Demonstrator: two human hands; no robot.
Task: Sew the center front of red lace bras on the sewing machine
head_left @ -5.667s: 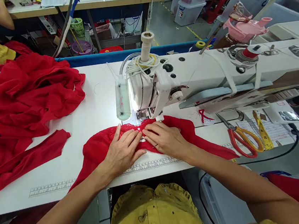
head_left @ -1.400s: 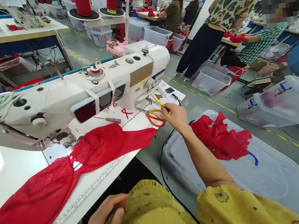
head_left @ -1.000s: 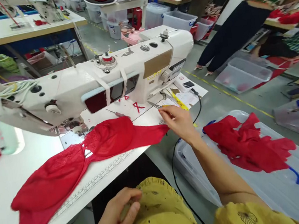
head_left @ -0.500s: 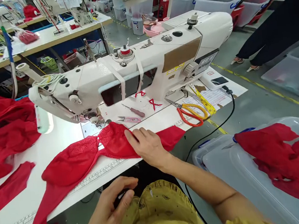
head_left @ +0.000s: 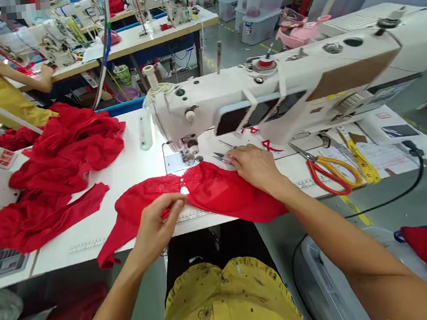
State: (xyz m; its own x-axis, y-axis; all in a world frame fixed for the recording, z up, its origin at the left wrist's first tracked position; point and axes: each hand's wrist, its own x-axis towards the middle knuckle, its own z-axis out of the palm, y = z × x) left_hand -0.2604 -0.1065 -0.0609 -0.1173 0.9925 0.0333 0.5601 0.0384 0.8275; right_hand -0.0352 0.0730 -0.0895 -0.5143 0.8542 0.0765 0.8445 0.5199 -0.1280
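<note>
A red bra (head_left: 224, 192) with lace-topped cups lies across the front of the white sewing table, below the sewing machine's needle area. My left hand (head_left: 161, 224) is closed in a pinch at the bra's lower middle edge, where the cups join. My right hand (head_left: 256, 168) reaches over the right cup, its fingers closed on the handle of small pink thread snips (head_left: 221, 157). The snips' blades point left, and the fingers cover most of the handle. Just behind them a thin pointed tool (head_left: 226, 143) shows only in part.
The white sewing machine (head_left: 207, 97) spans the table's back, a phone (head_left: 232, 120) strapped to it. Orange-and-red-handled scissors (head_left: 331, 168) and a yellow tape measure (head_left: 358, 157) lie right. Red garments (head_left: 71, 149) are heaped left. A co-worker's arm (head_left: 9, 74) shows far left.
My left hand has risen from my lap to the bra's middle edge. My right hand has gone from the right cup to the thread snips. The view has swung left.
</note>
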